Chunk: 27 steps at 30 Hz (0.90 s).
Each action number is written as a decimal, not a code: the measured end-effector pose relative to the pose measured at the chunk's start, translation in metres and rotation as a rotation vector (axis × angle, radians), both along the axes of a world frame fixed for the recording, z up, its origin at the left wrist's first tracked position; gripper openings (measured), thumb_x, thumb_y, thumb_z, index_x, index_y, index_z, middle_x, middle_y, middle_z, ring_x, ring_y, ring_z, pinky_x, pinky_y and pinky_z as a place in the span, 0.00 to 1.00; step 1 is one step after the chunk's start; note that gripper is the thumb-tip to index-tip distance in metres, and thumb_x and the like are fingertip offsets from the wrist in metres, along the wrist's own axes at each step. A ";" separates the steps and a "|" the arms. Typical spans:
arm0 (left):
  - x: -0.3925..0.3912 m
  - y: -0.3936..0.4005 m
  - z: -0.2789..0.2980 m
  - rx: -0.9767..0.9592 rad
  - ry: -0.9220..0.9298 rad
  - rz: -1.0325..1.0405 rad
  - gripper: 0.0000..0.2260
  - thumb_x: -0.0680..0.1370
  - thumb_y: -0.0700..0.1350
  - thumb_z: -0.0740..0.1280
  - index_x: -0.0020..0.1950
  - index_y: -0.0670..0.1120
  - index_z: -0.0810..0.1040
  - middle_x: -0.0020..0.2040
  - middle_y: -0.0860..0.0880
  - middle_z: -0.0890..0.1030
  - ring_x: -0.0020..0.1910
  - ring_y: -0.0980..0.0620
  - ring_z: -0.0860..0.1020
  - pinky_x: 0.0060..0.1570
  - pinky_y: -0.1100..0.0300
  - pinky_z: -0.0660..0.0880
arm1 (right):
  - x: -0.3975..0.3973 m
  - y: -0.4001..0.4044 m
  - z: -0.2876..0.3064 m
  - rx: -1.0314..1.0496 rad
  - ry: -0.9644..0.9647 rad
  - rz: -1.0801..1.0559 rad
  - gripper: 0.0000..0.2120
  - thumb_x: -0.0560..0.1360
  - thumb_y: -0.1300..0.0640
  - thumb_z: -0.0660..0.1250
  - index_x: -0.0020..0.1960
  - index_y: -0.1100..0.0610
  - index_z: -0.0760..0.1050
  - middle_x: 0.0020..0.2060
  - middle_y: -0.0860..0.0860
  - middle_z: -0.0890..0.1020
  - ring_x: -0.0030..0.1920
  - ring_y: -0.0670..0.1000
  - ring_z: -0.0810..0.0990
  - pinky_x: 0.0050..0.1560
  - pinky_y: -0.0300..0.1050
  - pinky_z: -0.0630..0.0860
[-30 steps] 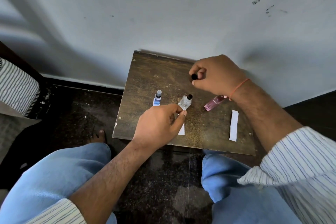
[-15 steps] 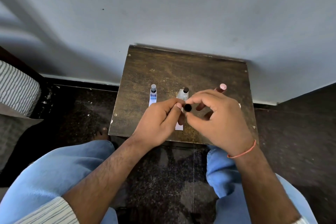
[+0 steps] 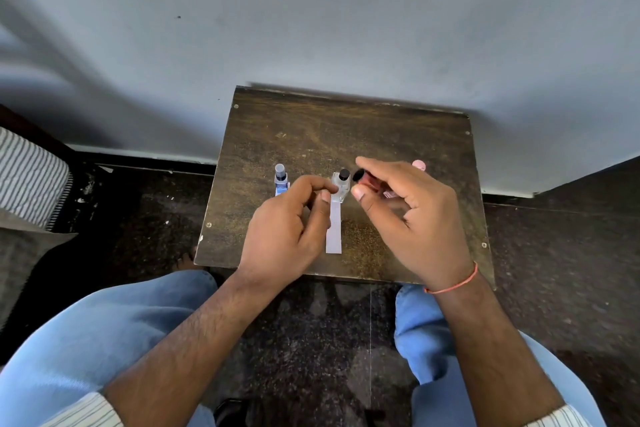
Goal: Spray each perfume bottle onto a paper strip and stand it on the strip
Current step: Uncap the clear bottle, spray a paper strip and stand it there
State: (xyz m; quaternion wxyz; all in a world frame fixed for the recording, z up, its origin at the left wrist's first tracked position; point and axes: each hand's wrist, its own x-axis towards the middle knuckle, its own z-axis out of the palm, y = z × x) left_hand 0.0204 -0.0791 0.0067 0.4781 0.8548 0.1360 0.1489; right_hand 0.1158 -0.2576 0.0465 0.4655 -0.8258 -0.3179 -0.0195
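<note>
Head view: small dark wooden surface (image 3: 311, 135) against a pale wall. At centre a clear bottle (image 3: 340, 186) with a black top stands upright on the far end of a white paper strip (image 3: 334, 230). At 9 o'clock from it, a blue bottle (image 3: 281, 178), upright. Left hand (image 3: 287, 236), loosely curled, fingertips touching the clear bottle's left side. Right hand (image 3: 412, 218) pinches a small black cap (image 3: 358, 176) just at 3 o'clock of the bottle top. Pink cap (image 3: 419, 165) shows beyond the right hand.
</note>
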 end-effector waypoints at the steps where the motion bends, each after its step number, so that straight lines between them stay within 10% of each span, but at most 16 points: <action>1: 0.001 -0.001 -0.001 0.002 0.013 0.013 0.09 0.86 0.55 0.61 0.62 0.57 0.78 0.34 0.54 0.84 0.28 0.51 0.81 0.32 0.51 0.79 | 0.003 0.001 -0.001 -0.007 -0.025 0.000 0.17 0.83 0.60 0.74 0.71 0.59 0.82 0.57 0.51 0.86 0.58 0.43 0.86 0.53 0.37 0.85; 9: 0.007 -0.004 -0.008 0.001 0.140 0.008 0.29 0.84 0.54 0.70 0.83 0.57 0.63 0.43 0.61 0.84 0.35 0.60 0.82 0.35 0.69 0.73 | 0.014 0.009 -0.014 -0.076 -0.041 -0.114 0.11 0.81 0.52 0.75 0.63 0.48 0.80 0.49 0.40 0.85 0.40 0.46 0.82 0.40 0.41 0.80; 17: 0.012 -0.005 -0.011 -0.025 0.247 -0.030 0.32 0.83 0.57 0.71 0.84 0.63 0.62 0.42 0.65 0.86 0.38 0.63 0.82 0.41 0.60 0.79 | 0.017 0.018 -0.010 -0.079 0.037 -0.104 0.13 0.79 0.51 0.76 0.63 0.47 0.84 0.52 0.40 0.85 0.46 0.46 0.85 0.53 0.61 0.84; 22: 0.019 -0.005 -0.014 -0.034 0.249 -0.032 0.31 0.83 0.57 0.70 0.83 0.66 0.61 0.39 0.65 0.86 0.34 0.64 0.82 0.36 0.63 0.75 | 0.015 0.022 -0.007 -0.221 -0.020 -0.055 0.13 0.81 0.56 0.75 0.66 0.52 0.85 0.52 0.46 0.82 0.44 0.45 0.81 0.52 0.27 0.73; 27: 0.023 -0.007 -0.017 -0.041 0.244 -0.044 0.26 0.84 0.54 0.70 0.80 0.67 0.66 0.38 0.64 0.85 0.32 0.63 0.81 0.34 0.64 0.74 | 0.015 0.023 -0.005 -0.298 -0.020 -0.019 0.14 0.84 0.54 0.70 0.68 0.52 0.82 0.54 0.46 0.78 0.41 0.45 0.80 0.43 0.45 0.81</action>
